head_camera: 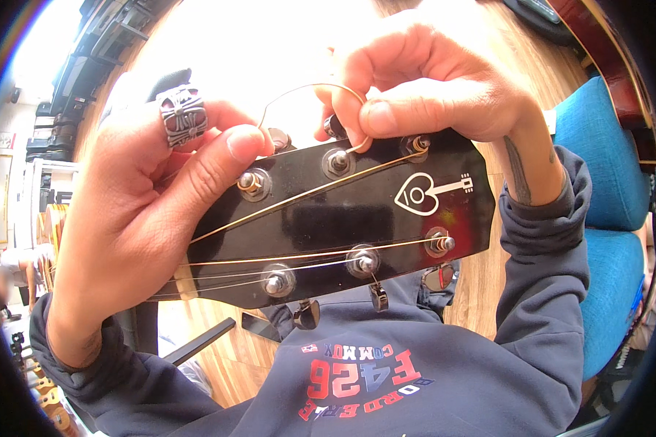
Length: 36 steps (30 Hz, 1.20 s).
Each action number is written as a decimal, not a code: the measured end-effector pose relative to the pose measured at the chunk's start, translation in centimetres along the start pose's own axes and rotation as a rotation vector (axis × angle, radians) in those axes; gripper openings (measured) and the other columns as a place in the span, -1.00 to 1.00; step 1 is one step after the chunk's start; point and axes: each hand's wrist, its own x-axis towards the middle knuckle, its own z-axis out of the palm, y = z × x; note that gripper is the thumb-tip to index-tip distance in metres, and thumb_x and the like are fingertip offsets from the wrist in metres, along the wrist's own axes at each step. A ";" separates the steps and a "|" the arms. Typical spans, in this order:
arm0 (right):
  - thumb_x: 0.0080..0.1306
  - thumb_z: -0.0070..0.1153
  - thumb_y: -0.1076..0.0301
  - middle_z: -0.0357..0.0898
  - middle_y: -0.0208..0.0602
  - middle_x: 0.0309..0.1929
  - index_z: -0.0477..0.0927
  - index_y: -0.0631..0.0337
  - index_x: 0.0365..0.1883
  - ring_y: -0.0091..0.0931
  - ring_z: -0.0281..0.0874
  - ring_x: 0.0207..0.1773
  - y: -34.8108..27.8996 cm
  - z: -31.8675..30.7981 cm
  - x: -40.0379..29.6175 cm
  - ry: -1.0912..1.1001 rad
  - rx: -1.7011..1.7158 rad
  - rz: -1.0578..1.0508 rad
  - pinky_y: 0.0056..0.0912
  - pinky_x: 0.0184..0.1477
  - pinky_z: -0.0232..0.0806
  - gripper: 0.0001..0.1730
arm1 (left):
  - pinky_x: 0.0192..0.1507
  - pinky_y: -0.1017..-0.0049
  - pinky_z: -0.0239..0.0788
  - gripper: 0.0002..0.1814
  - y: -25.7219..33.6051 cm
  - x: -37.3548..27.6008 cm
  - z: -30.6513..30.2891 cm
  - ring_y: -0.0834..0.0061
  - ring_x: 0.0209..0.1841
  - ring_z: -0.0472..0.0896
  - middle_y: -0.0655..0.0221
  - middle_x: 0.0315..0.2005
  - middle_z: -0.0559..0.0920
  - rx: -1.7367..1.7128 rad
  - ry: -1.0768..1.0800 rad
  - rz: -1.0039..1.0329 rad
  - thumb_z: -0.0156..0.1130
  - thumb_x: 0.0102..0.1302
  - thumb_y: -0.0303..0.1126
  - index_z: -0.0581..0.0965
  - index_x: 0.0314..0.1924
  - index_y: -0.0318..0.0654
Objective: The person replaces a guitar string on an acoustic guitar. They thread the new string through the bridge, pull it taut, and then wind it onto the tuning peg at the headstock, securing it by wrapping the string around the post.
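Across my lap lies the black headstock [328, 218] of a guitar, with a white heart-and-guitar emblem on its face. A loose string [306, 86] arcs above the upper edge between my hands. My left hand [153, 175], wearing a chunky silver ring [183, 113], pinches one part of it between thumb and forefinger near the upper-left tuning post [250, 183]. With thumb and forefinger my right hand [426, 87] grips its other part just above the upper-middle tuning post [339, 161]. Several other strings run to posts, including the lower-right one [443, 243].
Blue upholstered seats [601, 158] stand to the right, beside part of a reddish-brown guitar body [628, 71]. Black cases [87, 65] line the upper left. Tuning knobs [306, 314] stick out below the headstock. A dark bar [202, 341] crosses above the wood floor [229, 377].
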 end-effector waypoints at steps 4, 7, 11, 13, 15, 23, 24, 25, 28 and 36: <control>0.32 0.20 0.26 0.63 -0.28 -0.30 0.63 0.35 -0.29 -0.51 0.54 -0.15 0.0 -0.1 0.3 -0.031 -0.002 0.019 -0.44 -0.06 0.34 -0.74 | -0.18 0.67 0.38 -0.78 0.0 -0.2 0.6 0.72 -0.26 0.54 0.42 -0.31 0.64 -0.083 0.040 0.001 0.05 0.55 -0.38 0.56 -0.14 -0.40; 0.33 0.19 0.29 0.63 -0.27 -0.31 0.63 0.36 -0.28 -0.50 0.54 -0.14 0.4 -0.3 0.5 -0.041 0.007 0.020 -0.44 -0.06 0.33 -0.75 | -0.19 0.66 0.38 -0.78 -0.2 0.0 0.8 0.72 -0.27 0.54 0.42 -0.31 0.63 -0.095 0.053 -0.022 0.05 0.55 -0.37 0.56 -0.13 -0.40; 0.33 0.22 0.37 0.64 -0.26 -0.31 0.65 0.38 -0.26 -0.50 0.53 -0.11 0.0 -0.2 0.3 0.001 0.009 0.036 -0.41 -0.02 0.33 -0.80 | -0.21 0.65 0.37 -0.77 0.0 0.4 0.6 0.71 -0.28 0.54 0.43 -0.33 0.63 -0.120 0.011 -0.032 0.07 0.54 -0.37 0.58 -0.10 -0.40; 0.30 0.27 0.40 0.64 -0.26 -0.30 0.66 0.38 -0.25 -0.50 0.55 -0.11 -0.3 -0.7 -0.2 0.028 -0.003 0.124 -0.42 -0.03 0.35 -0.81 | -0.21 0.63 0.37 -0.77 -0.1 0.6 0.8 0.68 -0.29 0.54 0.41 -0.32 0.64 -0.064 0.045 0.030 0.08 0.53 -0.38 0.60 -0.09 -0.40; 0.27 0.31 0.42 0.65 -0.26 -0.30 0.67 0.38 -0.24 -0.51 0.57 -0.13 0.0 -1.1 -0.2 -0.001 -0.065 0.053 -0.45 -0.06 0.38 -0.81 | -0.21 0.61 0.36 -0.78 -0.5 0.6 1.0 0.64 -0.30 0.54 0.37 -0.29 0.65 0.054 0.096 0.151 0.08 0.52 -0.39 0.61 -0.09 -0.40; 0.18 0.40 0.52 0.66 -0.28 -0.28 0.65 0.37 -0.26 -0.55 0.62 -0.19 -0.1 -0.7 0.5 0.000 0.068 0.199 -0.53 -0.13 0.48 -0.80 | -0.13 0.52 0.37 -0.76 -0.5 0.9 0.6 0.53 -0.26 0.53 0.29 -0.25 0.63 0.149 0.097 0.252 0.09 0.49 -0.44 0.62 0.02 -0.38; 0.17 0.40 0.54 0.66 -0.28 -0.28 0.64 0.36 -0.26 -0.56 0.62 -0.19 -0.1 -0.7 0.4 -0.011 0.084 0.191 -0.53 -0.14 0.47 -0.80 | -0.11 0.52 0.37 -0.75 -0.2 0.9 0.8 0.52 -0.24 0.54 0.28 -0.24 0.64 0.099 0.091 0.185 0.09 0.49 -0.45 0.61 0.04 -0.39; 0.16 0.40 0.56 0.66 -0.28 -0.28 0.63 0.36 -0.27 -0.56 0.62 -0.19 -0.2 -0.7 0.5 -0.029 0.100 0.176 -0.53 -0.15 0.47 -0.80 | -0.10 0.52 0.36 -0.74 0.2 0.6 0.8 0.52 -0.22 0.54 0.27 -0.23 0.64 0.054 0.095 0.113 0.09 0.49 -0.45 0.61 0.06 -0.39; 0.14 0.39 0.57 0.65 -0.30 -0.28 0.62 0.34 -0.28 -0.58 0.60 -0.21 -0.2 -0.7 0.4 -0.014 0.149 0.201 -0.55 -0.18 0.45 -0.80 | -0.10 0.57 0.36 -0.72 1.3 0.4 0.1 0.55 -0.19 0.55 0.24 -0.18 0.65 0.121 0.053 0.048 0.07 0.49 -0.47 0.59 0.09 -0.41; 0.17 0.33 0.49 0.59 -0.32 -0.27 0.57 0.33 -0.28 -0.55 0.55 -0.14 -0.1 -0.4 0.6 -0.028 0.193 0.219 -0.53 -0.08 0.39 -0.79 | -0.36 0.70 0.16 -0.73 0.5 1.1 0.9 0.73 -0.39 0.38 0.43 -0.38 0.53 0.307 0.136 0.298 0.09 0.44 -0.51 0.58 0.07 -0.40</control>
